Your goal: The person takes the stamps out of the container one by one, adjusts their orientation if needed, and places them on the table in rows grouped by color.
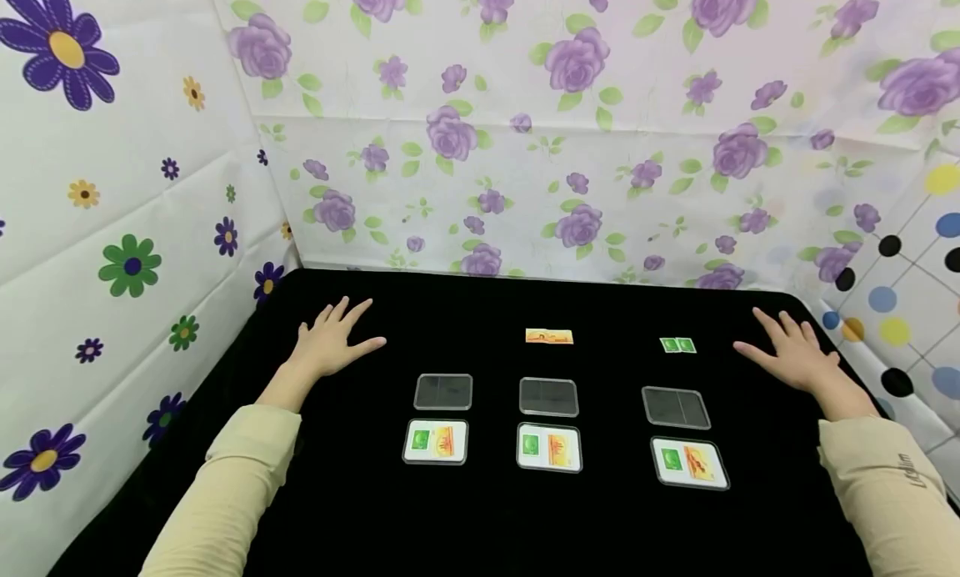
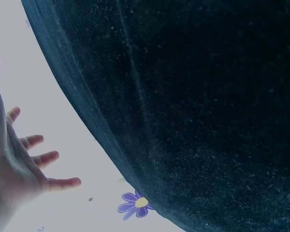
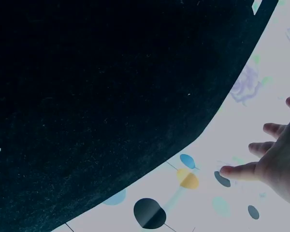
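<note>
My left hand (image 1: 324, 343) is at the left side of the black table, fingers spread, holding nothing. On the far right my right hand (image 1: 797, 353) has its fingers spread too, with nothing in it. Nearest to the right hand is a pair of green stamps (image 1: 678, 345). An orange stamp strip (image 1: 549, 336) lies at the back middle. Below them are clear plastic lids at left (image 1: 443, 392), middle (image 1: 549, 397) and right (image 1: 676, 408). In front of each lid is a clear case with a white card bearing a green and an orange stamp: left (image 1: 436, 442), middle (image 1: 549, 448), right (image 1: 689, 463).
The black tabletop (image 1: 480, 527) reaches up to a flowered curtain (image 1: 495, 168) at the back. A wall sheet with daisies (image 1: 135, 227) stands along the left edge, and a dotted sheet (image 1: 915, 310) along the right.
</note>
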`<move>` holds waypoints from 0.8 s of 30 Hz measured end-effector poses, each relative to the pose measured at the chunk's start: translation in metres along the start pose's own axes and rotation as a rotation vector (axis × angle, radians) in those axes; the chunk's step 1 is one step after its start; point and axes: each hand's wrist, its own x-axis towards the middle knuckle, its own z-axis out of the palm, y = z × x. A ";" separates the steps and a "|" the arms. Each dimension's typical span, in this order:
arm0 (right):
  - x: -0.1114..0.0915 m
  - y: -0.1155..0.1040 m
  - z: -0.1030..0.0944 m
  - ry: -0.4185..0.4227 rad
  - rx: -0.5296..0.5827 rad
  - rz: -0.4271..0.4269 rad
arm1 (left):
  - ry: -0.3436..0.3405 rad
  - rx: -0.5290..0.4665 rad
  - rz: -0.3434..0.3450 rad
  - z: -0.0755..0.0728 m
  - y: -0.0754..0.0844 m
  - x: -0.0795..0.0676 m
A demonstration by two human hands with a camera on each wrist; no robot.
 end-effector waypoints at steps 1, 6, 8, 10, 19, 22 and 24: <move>0.000 0.000 0.000 0.002 -0.003 -0.002 | 0.004 0.001 0.002 0.000 0.000 0.000; -0.001 -0.001 0.000 0.020 -0.015 -0.013 | 0.023 0.004 0.010 -0.001 0.000 0.000; -0.001 -0.001 0.000 0.028 -0.017 -0.019 | 0.034 0.008 0.013 -0.002 0.001 0.000; 0.000 0.000 0.001 0.032 -0.019 -0.024 | 0.047 0.009 0.017 -0.002 0.001 0.000; 0.003 0.001 0.001 0.043 -0.057 -0.043 | 0.098 0.061 0.048 -0.005 0.004 0.004; 0.004 -0.002 0.001 0.064 -0.072 -0.063 | 0.100 0.081 0.056 -0.006 0.004 0.005; 0.005 -0.004 0.002 0.078 -0.082 -0.075 | 0.098 0.084 0.061 -0.006 0.004 0.005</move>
